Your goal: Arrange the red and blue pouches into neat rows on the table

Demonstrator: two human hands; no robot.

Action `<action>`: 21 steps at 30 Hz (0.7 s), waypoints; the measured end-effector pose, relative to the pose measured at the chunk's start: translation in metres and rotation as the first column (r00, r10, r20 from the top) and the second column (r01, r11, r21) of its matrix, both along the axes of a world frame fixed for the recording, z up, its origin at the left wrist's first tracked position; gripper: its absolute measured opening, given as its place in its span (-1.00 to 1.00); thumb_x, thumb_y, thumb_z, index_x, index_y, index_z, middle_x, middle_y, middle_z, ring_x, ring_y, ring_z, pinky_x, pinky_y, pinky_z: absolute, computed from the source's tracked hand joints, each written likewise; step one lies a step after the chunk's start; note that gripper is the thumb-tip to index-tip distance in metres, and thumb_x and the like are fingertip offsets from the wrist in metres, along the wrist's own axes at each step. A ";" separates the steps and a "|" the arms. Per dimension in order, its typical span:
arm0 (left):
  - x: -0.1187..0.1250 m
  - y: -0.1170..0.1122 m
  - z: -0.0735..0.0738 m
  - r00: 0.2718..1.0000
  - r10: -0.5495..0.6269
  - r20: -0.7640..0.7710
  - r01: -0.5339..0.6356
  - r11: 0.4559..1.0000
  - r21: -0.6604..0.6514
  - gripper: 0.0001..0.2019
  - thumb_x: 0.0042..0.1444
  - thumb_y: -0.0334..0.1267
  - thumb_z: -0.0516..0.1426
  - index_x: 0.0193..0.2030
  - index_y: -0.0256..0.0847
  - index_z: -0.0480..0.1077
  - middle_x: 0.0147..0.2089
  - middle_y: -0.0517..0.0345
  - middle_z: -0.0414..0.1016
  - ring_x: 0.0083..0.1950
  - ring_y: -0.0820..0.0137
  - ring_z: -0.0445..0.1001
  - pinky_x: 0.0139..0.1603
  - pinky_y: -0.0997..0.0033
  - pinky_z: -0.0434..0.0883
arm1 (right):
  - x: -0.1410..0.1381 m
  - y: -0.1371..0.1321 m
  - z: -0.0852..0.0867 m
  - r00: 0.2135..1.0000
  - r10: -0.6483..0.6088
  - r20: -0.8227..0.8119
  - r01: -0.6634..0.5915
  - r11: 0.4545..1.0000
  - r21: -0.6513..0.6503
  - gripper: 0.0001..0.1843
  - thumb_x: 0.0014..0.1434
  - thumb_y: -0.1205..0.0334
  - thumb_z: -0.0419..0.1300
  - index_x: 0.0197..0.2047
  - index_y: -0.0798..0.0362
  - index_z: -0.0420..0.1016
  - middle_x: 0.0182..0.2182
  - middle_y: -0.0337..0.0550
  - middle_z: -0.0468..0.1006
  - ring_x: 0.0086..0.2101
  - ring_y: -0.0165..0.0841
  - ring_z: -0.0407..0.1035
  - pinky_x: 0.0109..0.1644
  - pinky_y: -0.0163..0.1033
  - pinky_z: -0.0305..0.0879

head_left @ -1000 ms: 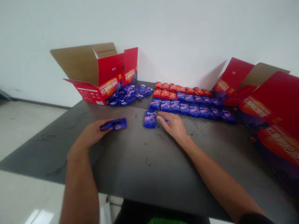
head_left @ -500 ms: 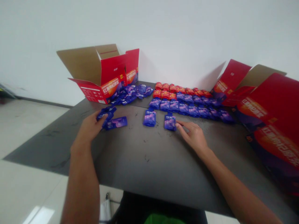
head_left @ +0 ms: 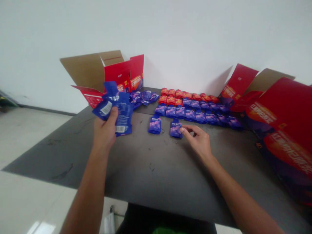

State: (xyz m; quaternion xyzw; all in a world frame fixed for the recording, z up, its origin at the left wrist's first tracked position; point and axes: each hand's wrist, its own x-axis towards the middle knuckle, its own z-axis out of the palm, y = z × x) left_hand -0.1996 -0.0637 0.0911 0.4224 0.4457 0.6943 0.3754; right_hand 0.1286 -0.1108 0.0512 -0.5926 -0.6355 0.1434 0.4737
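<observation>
My left hand (head_left: 105, 126) grips a fan of blue pouches (head_left: 123, 112) raised above the table, backs with barcodes facing me. At the table's middle, my right hand (head_left: 198, 139) has its thumb and index finger closed at the right edge of a blue spouted pouch (head_left: 175, 129) that lies flat. Left of that one lies a single blue pouch (head_left: 155, 125), touched by neither hand. Behind both stretch rows of pouches, blue ones (head_left: 190, 114) in front and red ones (head_left: 171, 100) farther back.
An open red carton (head_left: 117, 72) stands at the back left, with a loose heap of blue pouches (head_left: 147, 96) beside it. More open red cartons (head_left: 275, 120) line the right side of the dark table (head_left: 156, 175). A white wall rises behind.
My left hand has lifted the blue pouches off the table and turned their backs towards me. My right hand stays by the same pouch, its thumb now over the edge.
</observation>
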 end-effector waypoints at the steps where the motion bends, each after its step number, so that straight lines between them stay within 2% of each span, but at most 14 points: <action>1: 0.020 -0.001 0.003 0.993 -0.046 0.109 0.044 0.999 0.021 -0.54 0.06 0.03 0.35 0.02 -0.18 0.48 -0.08 0.12 0.65 -0.05 0.22 0.62 0.03 0.21 0.55 | -0.005 -0.001 0.006 0.993 0.045 -0.111 -0.052 0.997 -0.058 -0.51 0.22 -0.21 0.23 -0.08 0.02 0.67 -0.20 -0.04 0.68 -0.25 -0.22 0.53 -0.13 -0.13 0.42; 3: 0.060 -0.004 0.008 0.940 -0.228 0.255 0.235 0.972 0.003 -0.58 -0.03 -0.05 0.41 -0.08 -0.19 0.53 -0.18 0.11 0.66 -0.13 0.24 0.65 -0.02 0.25 0.57 | -0.017 -0.004 0.016 0.928 0.170 -0.331 -0.236 0.957 -0.170 -0.44 0.22 -0.26 0.20 -0.02 0.04 0.65 -0.22 -0.03 0.68 -0.29 -0.24 0.54 -0.28 -0.20 0.40; 5: 0.095 -0.007 0.010 0.858 -0.388 0.337 0.421 0.907 -0.026 -0.61 -0.03 -0.09 0.42 -0.10 -0.20 0.55 -0.20 0.09 0.67 -0.15 0.23 0.65 -0.03 0.24 0.57 | -0.029 -0.006 0.022 0.834 0.264 -0.485 -0.410 0.884 -0.224 -0.41 0.17 -0.26 0.26 0.04 0.02 0.62 -0.20 -0.04 0.68 -0.29 -0.26 0.55 -0.35 -0.24 0.38; 6: 0.109 -0.008 0.009 0.819 -0.442 0.366 0.490 0.871 -0.045 -0.63 -0.02 -0.10 0.41 -0.10 -0.21 0.55 -0.21 0.08 0.67 -0.16 0.22 0.66 -0.03 0.23 0.57 | -0.034 -0.007 0.023 0.799 0.277 -0.533 -0.452 0.862 -0.230 -0.41 0.13 -0.24 0.30 0.05 0.01 0.62 -0.20 -0.06 0.68 -0.28 -0.26 0.55 -0.36 -0.26 0.39; 9: 0.135 -0.008 0.000 0.734 -0.499 0.461 0.607 0.787 -0.114 -0.70 0.05 -0.15 0.38 -0.12 -0.24 0.54 -0.22 0.05 0.67 -0.15 0.21 0.66 -0.01 0.21 0.57 | -0.038 -0.010 0.019 0.744 0.223 -0.630 -0.449 0.865 -0.223 -0.45 0.08 -0.19 0.37 0.02 -0.02 0.64 -0.16 -0.11 0.67 -0.24 -0.29 0.54 -0.31 -0.27 0.45; 12: 0.143 -0.005 -0.013 0.670 -0.513 0.537 0.672 0.726 -0.143 -0.74 0.14 -0.19 0.31 -0.07 -0.27 0.53 -0.18 0.00 0.68 -0.13 0.21 0.66 0.01 0.20 0.57 | -0.027 -0.009 0.009 0.738 0.156 -0.656 -0.398 0.886 -0.237 -0.49 0.11 -0.18 0.35 0.00 -0.03 0.64 -0.17 -0.10 0.67 -0.23 -0.29 0.56 -0.30 -0.26 0.46; 13: 0.143 -0.004 -0.016 0.650 -0.520 0.554 0.691 0.708 -0.145 -0.74 0.17 -0.20 0.29 -0.05 -0.27 0.52 -0.16 -0.01 0.67 -0.12 0.21 0.66 0.02 0.19 0.57 | -0.020 -0.007 0.006 0.764 0.147 -0.628 -0.362 0.903 -0.230 -0.51 0.13 -0.18 0.33 -0.01 -0.02 0.65 -0.19 -0.09 0.68 -0.23 -0.27 0.56 -0.28 -0.24 0.46; 15: 0.143 -0.002 -0.022 0.615 -0.533 0.581 0.721 0.678 -0.142 -0.74 0.22 -0.20 0.25 -0.01 -0.29 0.51 -0.15 -0.04 0.67 -0.11 0.22 0.66 0.02 0.19 0.57 | -0.006 0.000 -0.002 0.867 0.115 -0.486 -0.228 0.956 -0.182 -0.55 0.18 -0.18 0.29 -0.06 -0.01 0.66 -0.22 -0.07 0.68 -0.23 -0.25 0.56 -0.19 -0.18 0.47; 17: 0.140 0.002 -0.024 0.595 -0.536 0.599 0.732 0.669 -0.130 -0.74 0.26 -0.19 0.21 -0.01 -0.31 0.51 -0.15 -0.06 0.67 -0.11 0.22 0.66 0.02 0.19 0.57 | 0.007 0.008 -0.012 0.966 0.062 -0.252 -0.089 0.991 -0.099 -0.58 0.21 -0.14 0.28 -0.04 -0.03 0.67 -0.14 -0.07 0.68 -0.18 -0.24 0.56 -0.05 -0.11 0.46; 18: 0.138 0.005 -0.024 0.591 -0.529 0.608 0.730 0.672 -0.125 -0.74 0.28 -0.18 0.19 -0.02 -0.32 0.51 -0.15 -0.06 0.67 -0.12 0.23 0.66 0.02 0.21 0.57 | 0.012 0.011 -0.017 0.991 0.051 -0.121 -0.059 0.996 -0.064 -0.59 0.22 -0.11 0.28 0.00 -0.05 0.66 -0.07 -0.06 0.66 -0.12 -0.22 0.55 0.03 -0.08 0.43; 19: 0.135 0.008 -0.023 0.590 -0.518 0.620 0.725 0.678 -0.123 -0.74 0.31 -0.17 0.16 -0.02 -0.33 0.50 -0.16 -0.07 0.66 -0.12 0.25 0.66 0.02 0.24 0.57 | 0.016 0.014 -0.022 0.998 0.061 0.008 -0.060 0.997 -0.044 -0.58 0.23 -0.10 0.28 0.05 -0.06 0.64 0.01 -0.05 0.63 -0.04 -0.19 0.52 0.11 -0.04 0.39; 21: 0.127 0.015 -0.019 0.591 -0.480 0.648 0.702 0.702 -0.120 -0.72 0.34 -0.17 0.12 -0.02 -0.35 0.50 -0.17 -0.05 0.66 -0.14 0.29 0.66 0.00 0.30 0.57 | 0.017 0.017 -0.030 0.962 0.130 0.238 -0.121 0.991 -0.054 -0.53 0.24 -0.09 0.27 0.15 -0.09 0.58 0.17 -0.04 0.53 0.13 -0.13 0.42 0.23 0.03 0.29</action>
